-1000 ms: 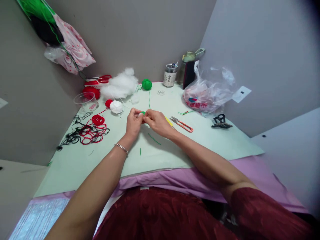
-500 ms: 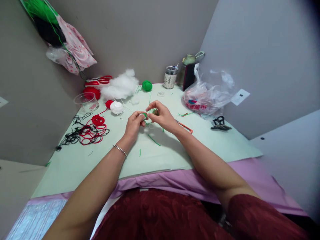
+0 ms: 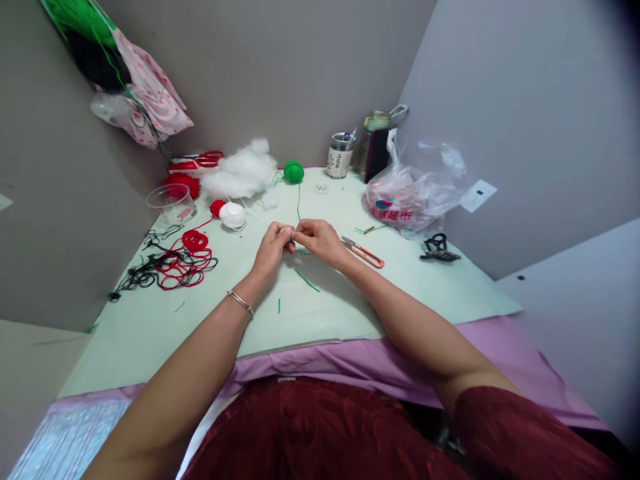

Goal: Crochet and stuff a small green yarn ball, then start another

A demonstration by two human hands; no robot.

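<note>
My left hand (image 3: 271, 245) and my right hand (image 3: 318, 240) meet above the middle of the pale green mat (image 3: 350, 300), fingertips pinched together. Between them is a small green crochet piece, mostly hidden by the fingers. A green strand (image 3: 299, 200) runs from the hands back to a green yarn ball (image 3: 293, 172) at the far edge. A silver bangle (image 3: 241, 301) circles my left wrist. Red-handled snips (image 3: 364, 251) lie just right of my right hand.
Tangled red and black yarn (image 3: 170, 261) lies at the left, with a white and red ball (image 3: 230, 213), a clear cup (image 3: 171, 203) and white stuffing (image 3: 241, 171) behind. A jar (image 3: 340, 155), a plastic bag (image 3: 417, 190) and a black hair clip (image 3: 439, 248) sit at the right.
My right hand rose and opened out with the green strand half a second ago, then came back down to pinch against the left. The left hand barely moved.
</note>
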